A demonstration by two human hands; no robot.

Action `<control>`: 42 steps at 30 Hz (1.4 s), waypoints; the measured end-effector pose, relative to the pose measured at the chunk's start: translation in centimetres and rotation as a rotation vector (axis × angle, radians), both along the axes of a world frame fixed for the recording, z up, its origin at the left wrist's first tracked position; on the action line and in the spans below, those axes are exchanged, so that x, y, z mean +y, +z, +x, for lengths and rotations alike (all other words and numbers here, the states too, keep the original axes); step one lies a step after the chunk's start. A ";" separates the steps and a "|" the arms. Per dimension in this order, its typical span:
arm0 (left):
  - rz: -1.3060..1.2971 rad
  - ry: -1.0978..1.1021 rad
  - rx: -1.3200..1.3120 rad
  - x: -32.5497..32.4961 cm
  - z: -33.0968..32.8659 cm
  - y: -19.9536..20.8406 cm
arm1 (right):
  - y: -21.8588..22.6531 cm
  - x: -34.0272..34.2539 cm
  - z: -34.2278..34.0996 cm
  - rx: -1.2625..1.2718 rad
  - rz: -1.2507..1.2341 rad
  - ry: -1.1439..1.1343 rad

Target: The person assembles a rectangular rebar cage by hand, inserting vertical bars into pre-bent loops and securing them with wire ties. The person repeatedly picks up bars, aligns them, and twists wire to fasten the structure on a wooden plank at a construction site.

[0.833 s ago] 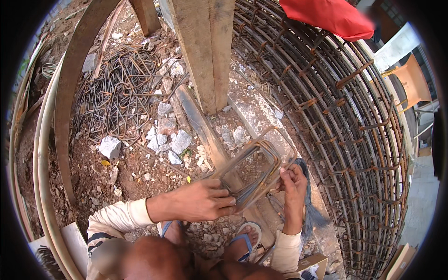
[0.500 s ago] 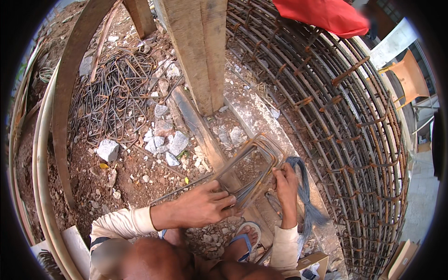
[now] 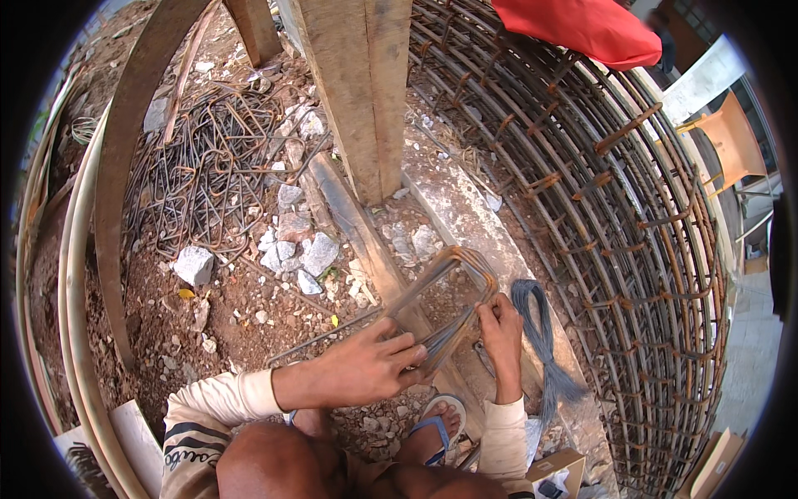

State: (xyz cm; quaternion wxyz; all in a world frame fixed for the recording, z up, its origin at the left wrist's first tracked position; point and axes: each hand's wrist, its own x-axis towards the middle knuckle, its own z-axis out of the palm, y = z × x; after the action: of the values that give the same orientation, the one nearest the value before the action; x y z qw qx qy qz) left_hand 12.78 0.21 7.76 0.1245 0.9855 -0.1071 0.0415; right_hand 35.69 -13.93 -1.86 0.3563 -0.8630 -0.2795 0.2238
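Note:
A bundle of bent steel rebar stirrups, rectangular and rusty at the corners, is held between my two hands above the ground. My left hand is closed round its near left side, with the fingertips partly hidden. At the right side of the stirrups, my right hand grips them with thumb and fingers pinched together. Just right of that hand, a looped hank of thin grey tie wire lies on the concrete edge, touched by neither hand.
A pile of loose stirrups lies among stones at the far left. A wooden post stands ahead, near a plank on the ground. Long rebar cages fill the right side, with red cloth over their far end.
My right hand has shifted slightly left and down, and the stirrups' far corner has dropped a little with it. More of the tie wire loop shows. My left hand keeps its grip.

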 end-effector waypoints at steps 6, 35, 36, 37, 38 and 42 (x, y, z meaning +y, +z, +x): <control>-0.055 0.010 0.000 -0.1 -0.1 -1.3 | 0.2 0.2 -0.3 0.025 -0.014 -0.046; -0.385 1.662 -0.406 26.5 -11.9 -15.9 | -2.1 -7.3 2.3 0.084 0.379 -0.299; -0.268 1.664 -0.408 27.8 -13.1 -16.9 | -2.2 -7.9 2.3 0.088 0.377 -0.297; -0.199 1.717 -0.324 28.7 -13.8 -17.8 | -2.4 -8.3 2.3 0.089 0.373 -0.294; -0.204 1.820 -0.250 29.2 -14.0 -18.6 | -2.6 -8.8 2.4 0.089 0.372 -0.289; -0.073 1.825 -0.278 30.4 -14.0 -19.7 | -3.4 -9.8 1.9 0.080 0.362 -0.281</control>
State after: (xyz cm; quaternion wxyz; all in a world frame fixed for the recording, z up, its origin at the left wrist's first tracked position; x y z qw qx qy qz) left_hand -1.19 30.64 -11.93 0.0604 0.6696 0.6986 0.2448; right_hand 37.64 -23.76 -5.29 0.5438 -0.8059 -0.1780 0.1520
